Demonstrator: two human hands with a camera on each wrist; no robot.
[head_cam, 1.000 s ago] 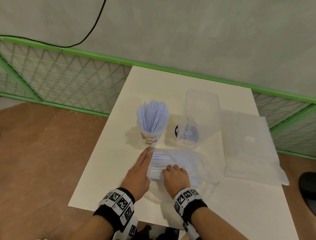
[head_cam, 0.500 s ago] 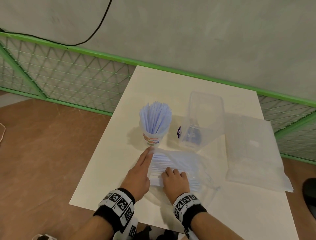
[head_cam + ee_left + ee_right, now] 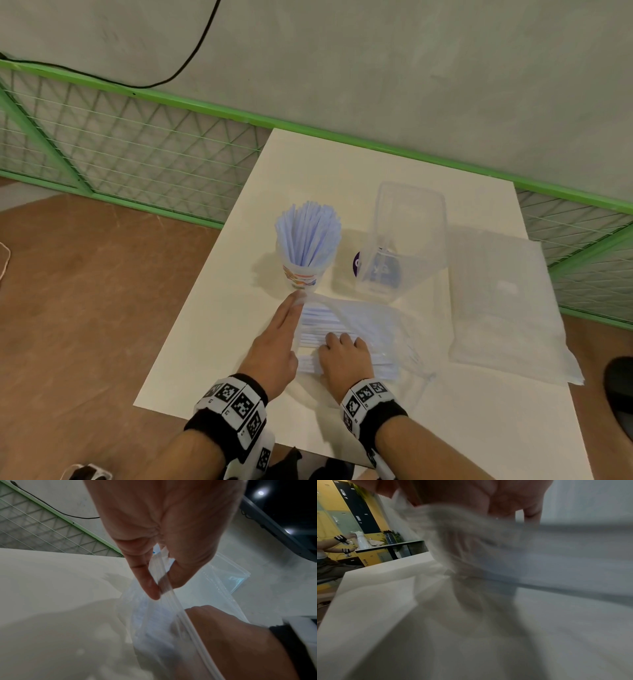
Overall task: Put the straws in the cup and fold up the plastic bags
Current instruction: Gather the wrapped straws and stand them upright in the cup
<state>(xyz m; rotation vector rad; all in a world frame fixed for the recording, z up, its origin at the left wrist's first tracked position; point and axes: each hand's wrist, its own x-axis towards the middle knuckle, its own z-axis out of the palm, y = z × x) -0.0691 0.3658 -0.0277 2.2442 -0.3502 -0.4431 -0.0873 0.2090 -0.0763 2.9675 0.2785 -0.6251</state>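
A paper cup (image 3: 303, 277) packed with pale blue straws (image 3: 308, 233) stands upright mid-table. In front of it lies a clear zip bag (image 3: 370, 325) with more straws (image 3: 315, 329) inside, their ends at its open left side. My left hand (image 3: 294, 303) pinches the bag's zip strip (image 3: 164, 582) between thumb and finger. Beside it, my right hand (image 3: 342, 344) has its fingers curled on the bundle of straws (image 3: 556, 561) at the bag's mouth; that view is blurred.
A clear upright bag (image 3: 407, 240) with a purple label stands right of the cup. A flat empty clear bag (image 3: 503, 301) lies at the table's right side. The white table (image 3: 212, 325) ends near my wrists. A green mesh fence (image 3: 137, 154) runs behind.
Little differs: my right hand has edged slightly left along the straws. My left hand keeps its pinch on the bag's edge.
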